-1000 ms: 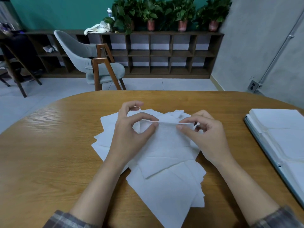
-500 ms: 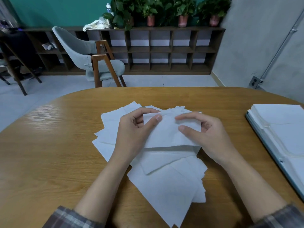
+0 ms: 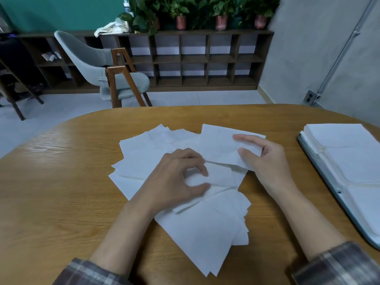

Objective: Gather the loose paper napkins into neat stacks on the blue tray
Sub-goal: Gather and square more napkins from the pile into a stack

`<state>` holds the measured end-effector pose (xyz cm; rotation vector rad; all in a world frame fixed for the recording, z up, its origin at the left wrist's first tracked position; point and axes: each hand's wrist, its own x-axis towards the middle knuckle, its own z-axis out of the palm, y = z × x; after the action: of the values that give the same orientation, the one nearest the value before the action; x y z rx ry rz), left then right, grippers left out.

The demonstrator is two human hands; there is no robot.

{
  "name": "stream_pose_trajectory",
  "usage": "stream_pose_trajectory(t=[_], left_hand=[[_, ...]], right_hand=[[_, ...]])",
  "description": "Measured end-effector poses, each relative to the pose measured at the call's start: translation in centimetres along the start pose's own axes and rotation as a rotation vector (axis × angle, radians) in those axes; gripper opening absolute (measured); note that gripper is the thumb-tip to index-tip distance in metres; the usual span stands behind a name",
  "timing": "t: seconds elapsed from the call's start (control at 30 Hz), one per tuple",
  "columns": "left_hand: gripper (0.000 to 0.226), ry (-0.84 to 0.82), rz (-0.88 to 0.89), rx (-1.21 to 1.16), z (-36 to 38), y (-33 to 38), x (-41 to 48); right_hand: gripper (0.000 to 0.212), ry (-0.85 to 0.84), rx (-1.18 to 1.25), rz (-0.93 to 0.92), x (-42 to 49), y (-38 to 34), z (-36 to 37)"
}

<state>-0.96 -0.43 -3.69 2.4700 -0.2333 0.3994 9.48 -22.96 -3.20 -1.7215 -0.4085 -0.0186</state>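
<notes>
- Table point(image 3: 61, 192): rounded wooden top. Person sits at the near edge, both forearms in frame, plaid sleeves point(image 3: 339, 264) at btm.
- Loose napkins point(image 3: 185, 223): white, in an untidy overlapping pile at centre of table, corners fanned in several directions. Pile lies well apart from the tray.
- Right hand point(image 3: 269, 161): grips a single napkin point(image 3: 220, 147) at its right-hand edge. Thumb sits on top, forefinger stretches across the upper face, other fingers curl behind the sheet. The sheet is raised off the far-right part of the pile, tilted, its near edge throwing a shadow on the sheets beneath.
- Left hand point(image 3: 176, 182): over the middle of the pile, fingers curled. Thumb and forefinger tips are down on the top sheet w/ a gap between them. Cannot tell whether paper is pinched or only touched.
- Blue tray point(image 3: 320, 167): at right side of table, partly out of frame, rim visible along its left side.
- Stacked napkins point(image 3: 349, 153): on the tray in squared stacks w/ edges aligned, one stack at the far end, more toward the near end.
- Background: grey chair point(image 3: 115, 79) w/ wooden legs stands beyond the table. Dark cubby shelf point(image 3: 195, 58) runs along the wall. Potted plants point(image 3: 181, 13) line its top, w/ a pale cloth point(image 3: 111, 27) beside them.
</notes>
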Motion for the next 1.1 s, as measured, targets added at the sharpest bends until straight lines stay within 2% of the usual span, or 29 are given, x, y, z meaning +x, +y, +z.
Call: stream_pose_trajectory(t=[0.13, 0.27, 0.4, 0.47, 0.53, 0.63, 0.7, 0.83, 0.93, 1.0, 1.1], left_hand=[[0.008, 0.076, 0.025, -0.051, -0.1, 0.3, 0.1], [0.006, 0.122, -0.001, -0.142, -0.5, 0.8, 0.0], [0.005, 0.24, -0.03, -0.269, -0.9, 1.6, 0.0], [0.003, 0.282, -0.037, -0.323, -1.1, 1.8, 0.1], [0.005, 0.295, -0.028, -0.355, -1.3, 1.9, 0.2], [0.008, 0.311, -0.092, -0.448, -1.3, 2.0, 0.3], [0.012, 0.34, -0.129, -0.491, -1.2, 2.3, 0.3], [0.02, 0.438, -0.138, -0.405, -1.3, 1.9, 0.4], [0.024, 0.328, -0.249, -0.536, -1.8, 1.6, 0.4], [0.02, 0.301, -0.295, -0.627, -1.9, 1.8, 0.4], [0.007, 0.369, -0.316, -0.617, -1.9, 1.9, 0.5]], right_hand=[[0.036, -0.028, -0.019, -0.071, 0.0, -0.2, 0.1], [0.025, -0.111, -0.055, -0.169, -0.1, -0.6, 0.0], [0.047, -0.274, -0.097, -0.221, -1.0, -1.4, 0.1], [0.046, -0.309, -0.116, -0.218, -1.3, -1.7, 0.6], [0.033, -0.284, -0.105, -0.185, -1.5, -2.0, 1.0], [0.016, -0.266, 0.052, -0.089, -1.7, -2.3, 1.4], [0.017, -0.243, 0.119, -0.063, -1.9, -2.4, 1.6], [0.026, -0.239, 0.192, -0.027, -1.9, -2.5, 1.5], [0.025, -0.23, 0.26, -0.001, -1.8, -2.8, 1.4], [0.024, -0.228, 0.278, 0.014, -1.8, -2.8, 1.5], [0.022, -0.201, 0.269, 0.033, -1.7, -2.5, 1.6]])
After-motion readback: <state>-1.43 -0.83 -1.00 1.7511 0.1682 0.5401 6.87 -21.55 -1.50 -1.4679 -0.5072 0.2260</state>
